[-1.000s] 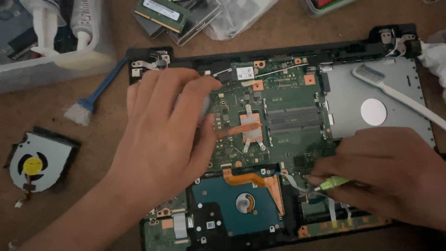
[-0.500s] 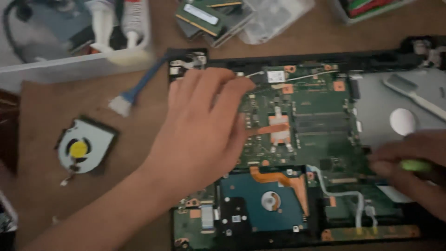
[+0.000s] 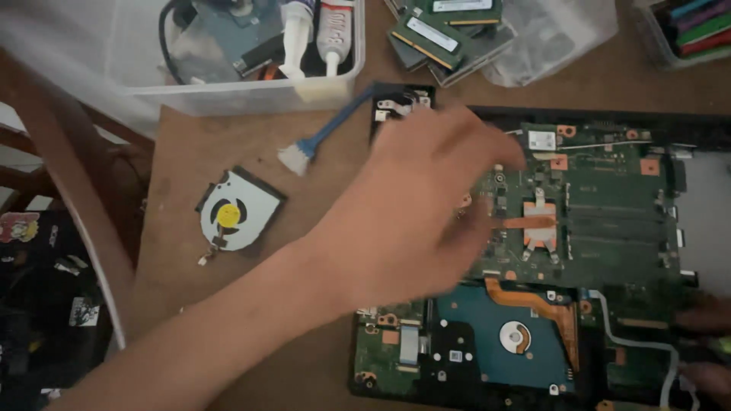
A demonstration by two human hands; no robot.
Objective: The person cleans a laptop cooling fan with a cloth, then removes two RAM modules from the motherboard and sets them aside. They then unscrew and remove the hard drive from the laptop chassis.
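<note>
An opened black laptop base (image 3: 609, 116) lies on the brown table, showing its green motherboard (image 3: 609, 205), a copper heat pipe (image 3: 533, 222) and a blue hard drive (image 3: 502, 342). My left hand (image 3: 415, 213) is blurred over the left part of the board, fingers loosely spread, with nothing seen in it. Only part of my right hand (image 3: 702, 342) shows at the lower right edge of the view. Its fingers are closed around a green-handled tool (image 3: 722, 344), of which only a sliver shows.
A detached cooling fan (image 3: 236, 211) with a yellow hub and a blue brush (image 3: 320, 137) lie left of the laptop. A clear plastic bin (image 3: 228, 95) with tubes stands at the back. Memory modules (image 3: 442, 30) and a plastic bag (image 3: 548, 38) are behind the laptop. The table's left edge (image 3: 152, 228) drops off.
The view has swung to the left, so the laptop sits further right. My left hand has lifted and shifted toward the board's left side. My right hand is now mostly out of view.
</note>
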